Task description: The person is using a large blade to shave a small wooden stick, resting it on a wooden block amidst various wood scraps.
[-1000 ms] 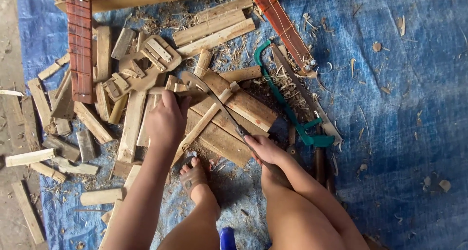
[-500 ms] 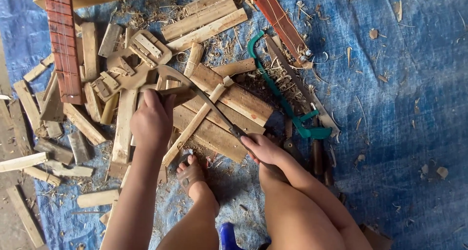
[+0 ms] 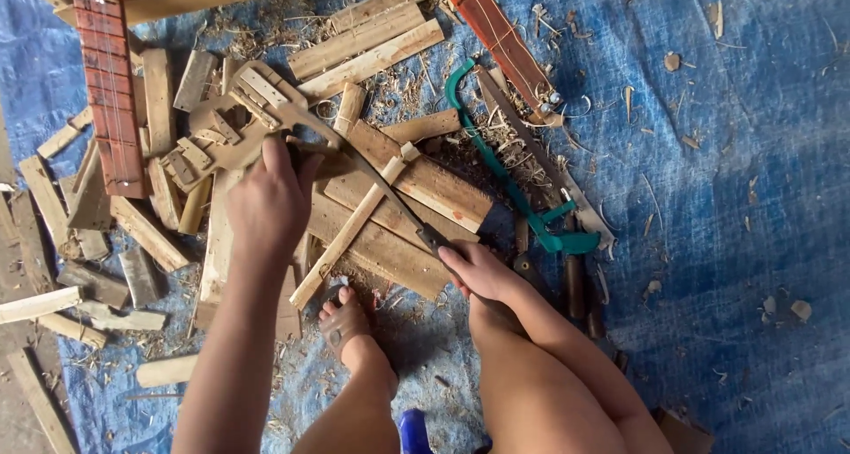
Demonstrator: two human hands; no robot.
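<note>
Near the tarp's (image 3: 744, 197) middle, the left hand (image 3: 270, 201) is gripping a carved wooden piece (image 3: 239, 122) among scraps, while the right hand (image 3: 478, 272) is clenching a long knife (image 3: 398, 201) over stacked boards (image 3: 390, 232).

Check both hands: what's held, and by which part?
Right hand grips a long knife by its dark handle, at the end nearest the person. Left hand presses down on a wood piece; whether it grips it cannot be told.
</note>
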